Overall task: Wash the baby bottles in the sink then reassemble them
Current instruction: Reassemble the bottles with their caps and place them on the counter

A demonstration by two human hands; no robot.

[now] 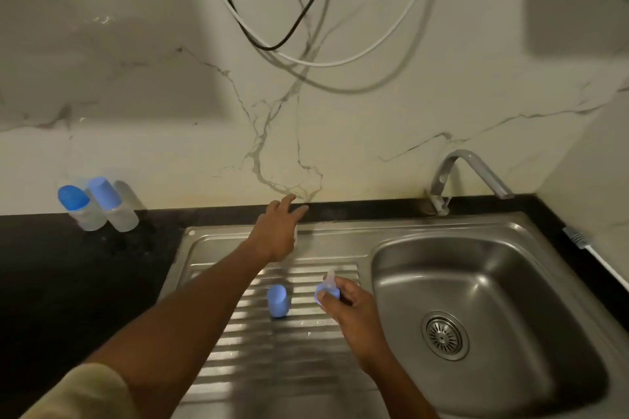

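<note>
Two hands at work. My right hand pinches the blue collar with its clear teat. My left hand reaches, fingers spread, to the drainboard's back edge, gripping nothing I can confirm. A blue cap stands on the ribs beside it. Two capped bottles stand at the counter's back edge. The basin holds nothing. I judge one bottle is left to reassemble.

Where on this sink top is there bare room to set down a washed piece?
Free: the near ribs of the drainboard, this side of the blue cap; the black counter in front of the two bottles; the basin. Crowded: mid-drainboard, between the left hand, the cap and the right hand holding a blue ring.
</note>
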